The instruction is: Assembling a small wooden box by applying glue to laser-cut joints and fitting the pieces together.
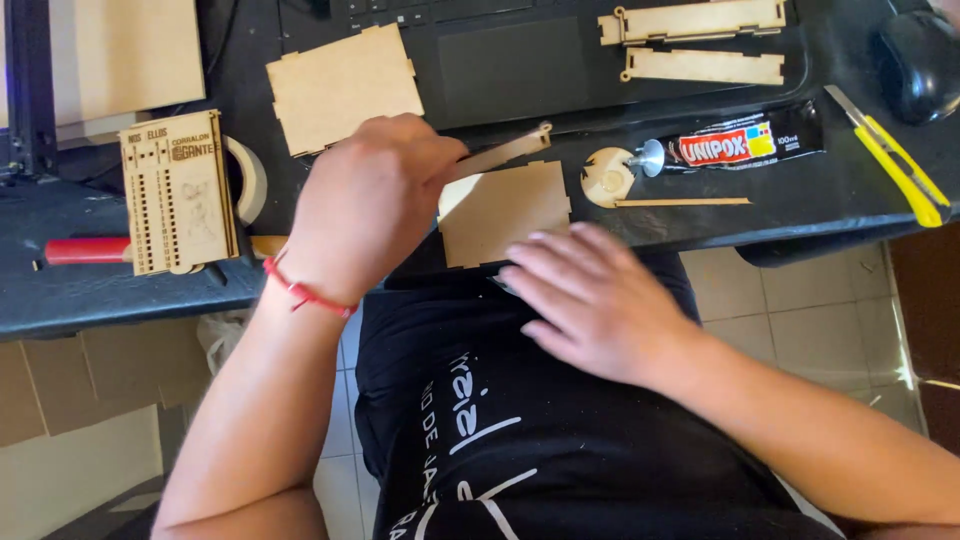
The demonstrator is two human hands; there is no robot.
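Two bare hands at work over a dark bench (90, 290) strewn with pale laser-cut wooden pieces.

Left hand (365, 205) closes its grip on a thin notched wooden strip (505, 152), held just above a flat rectangular wooden panel (500, 210) at the bench edge. Right hand (590, 300) lies open, fingers spread, touching that panel's near edge. Farther right lie a black glue tube (745, 145) and a yellow utility knife (895, 160).
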